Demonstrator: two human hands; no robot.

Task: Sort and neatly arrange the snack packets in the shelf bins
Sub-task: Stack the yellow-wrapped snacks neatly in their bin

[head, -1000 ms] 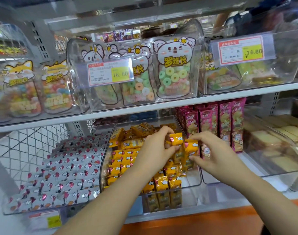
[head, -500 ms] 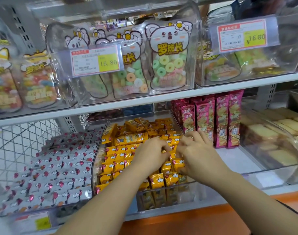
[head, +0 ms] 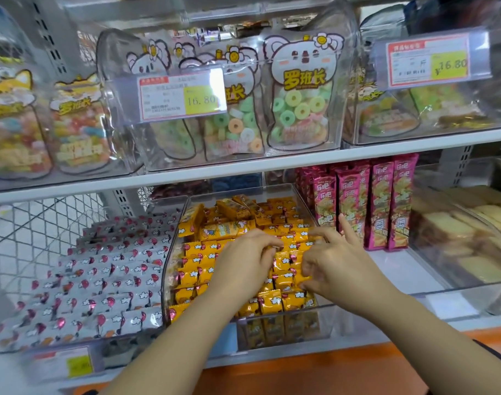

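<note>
Shop shelf (head: 243, 170), clear bin (head: 169, 269) of yellow snack packets (head: 198, 263), left grip (head: 240, 263) and right grip (head: 337, 260) curled onto them, hold unclear

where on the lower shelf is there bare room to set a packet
Bare white patch in front of the pink packets, between the yellow-packet bin and the cake bin. The yellow-packet bin is packed, left hand and right hand in it; silver packets fill theirs.

Above our left hand (head: 243, 262) and right hand (head: 339, 262) we are finding clearance; yellow packets (head: 199, 250) are packing below, pink packets (head: 382, 206) rightward.
</note>
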